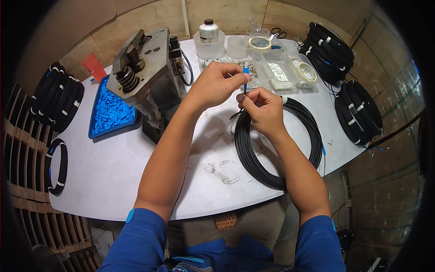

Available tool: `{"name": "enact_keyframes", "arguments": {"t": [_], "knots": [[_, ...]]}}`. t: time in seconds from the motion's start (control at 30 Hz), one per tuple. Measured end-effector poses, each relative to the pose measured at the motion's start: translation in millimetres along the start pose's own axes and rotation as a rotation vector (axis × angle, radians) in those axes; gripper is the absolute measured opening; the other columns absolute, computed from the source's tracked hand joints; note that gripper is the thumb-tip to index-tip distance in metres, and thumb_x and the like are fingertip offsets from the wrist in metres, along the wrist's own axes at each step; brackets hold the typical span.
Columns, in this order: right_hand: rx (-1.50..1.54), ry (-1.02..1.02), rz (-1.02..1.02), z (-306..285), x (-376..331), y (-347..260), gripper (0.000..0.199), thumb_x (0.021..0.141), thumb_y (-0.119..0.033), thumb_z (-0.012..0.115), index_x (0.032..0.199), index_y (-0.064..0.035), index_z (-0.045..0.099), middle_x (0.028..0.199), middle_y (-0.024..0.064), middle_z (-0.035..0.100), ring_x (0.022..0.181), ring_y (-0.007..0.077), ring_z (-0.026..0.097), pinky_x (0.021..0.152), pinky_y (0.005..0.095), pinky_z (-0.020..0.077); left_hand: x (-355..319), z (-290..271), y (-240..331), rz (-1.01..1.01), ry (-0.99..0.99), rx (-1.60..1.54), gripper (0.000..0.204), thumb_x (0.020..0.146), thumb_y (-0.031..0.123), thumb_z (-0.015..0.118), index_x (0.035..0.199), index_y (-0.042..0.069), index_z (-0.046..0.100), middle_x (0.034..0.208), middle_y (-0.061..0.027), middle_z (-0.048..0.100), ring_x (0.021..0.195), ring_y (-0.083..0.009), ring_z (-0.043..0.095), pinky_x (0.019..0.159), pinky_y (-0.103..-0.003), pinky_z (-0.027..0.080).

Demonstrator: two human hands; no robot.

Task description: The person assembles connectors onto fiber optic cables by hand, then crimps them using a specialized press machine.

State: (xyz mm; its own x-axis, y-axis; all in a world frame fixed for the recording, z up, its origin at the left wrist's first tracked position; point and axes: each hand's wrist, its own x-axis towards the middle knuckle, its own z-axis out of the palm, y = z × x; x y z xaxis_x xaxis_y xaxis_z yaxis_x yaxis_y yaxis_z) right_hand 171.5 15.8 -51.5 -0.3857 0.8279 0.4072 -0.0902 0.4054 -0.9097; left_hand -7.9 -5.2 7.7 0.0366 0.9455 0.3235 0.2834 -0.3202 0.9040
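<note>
My left hand point(216, 83) pinches a small blue connector piece point(245, 72) between thumb and fingertips above the white table point(136, 181). My right hand point(263, 109) grips the thin black cable end just below that piece. The cable belongs to a large black cable coil point(253, 154) lying flat on the table under my right wrist. Both hands are close together, almost touching, at the middle back of the table.
A grey metal press tool point(145, 59) stands at the back left beside a blue tray of small blue parts point(111, 111). Clear plastic containers point(276, 72), tape rolls point(260, 43) and a bottle point(209, 31) line the back. Bundled black coils point(331, 50) sit right and left point(56, 95).
</note>
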Motion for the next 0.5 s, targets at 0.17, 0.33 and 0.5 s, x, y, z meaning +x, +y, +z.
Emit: {"name": "enact_keyframes", "arguments": {"t": [0.17,0.33,0.5], "knots": [[0.082,-0.004,0.023,0.6,-0.8,-0.8,0.013,0.097,-0.013,0.074,0.091,-0.0012,0.072,0.079,0.0021,0.073,0.073,0.0061,0.064,0.069,0.0237,0.0507,-1.1,1.0,0.5,0.016,-0.011,-0.131,0.026,0.092,0.023,0.077,0.099,-0.002,0.076,0.079,-0.0025,0.072,0.071,-0.0074,0.061,0.066,-0.027,0.051],[0.047,-0.066,0.028,1.5,-0.8,-2.5,0.016,0.101,-0.013,0.067,0.101,0.0011,0.074,0.085,0.0028,0.073,0.080,0.0081,0.066,0.076,0.0253,0.0516,-1.1,-2.3,-0.5,0.015,-0.029,-0.200,0.025,0.090,0.020,0.082,0.101,-0.002,0.076,0.084,-0.0036,0.074,0.075,-0.0083,0.065,0.069,-0.026,0.053],[0.032,-0.067,0.025,0.9,-0.6,-2.2,0.018,0.101,-0.016,0.068,0.101,0.0011,0.073,0.085,0.0024,0.073,0.079,0.0079,0.065,0.075,0.0257,0.0508,-0.3,-2.3,-1.9,0.001,-0.071,-0.258,0.026,0.088,0.020,0.085,0.099,-0.002,0.075,0.085,-0.0049,0.075,0.077,-0.0086,0.066,0.070,-0.026,0.053]]}}
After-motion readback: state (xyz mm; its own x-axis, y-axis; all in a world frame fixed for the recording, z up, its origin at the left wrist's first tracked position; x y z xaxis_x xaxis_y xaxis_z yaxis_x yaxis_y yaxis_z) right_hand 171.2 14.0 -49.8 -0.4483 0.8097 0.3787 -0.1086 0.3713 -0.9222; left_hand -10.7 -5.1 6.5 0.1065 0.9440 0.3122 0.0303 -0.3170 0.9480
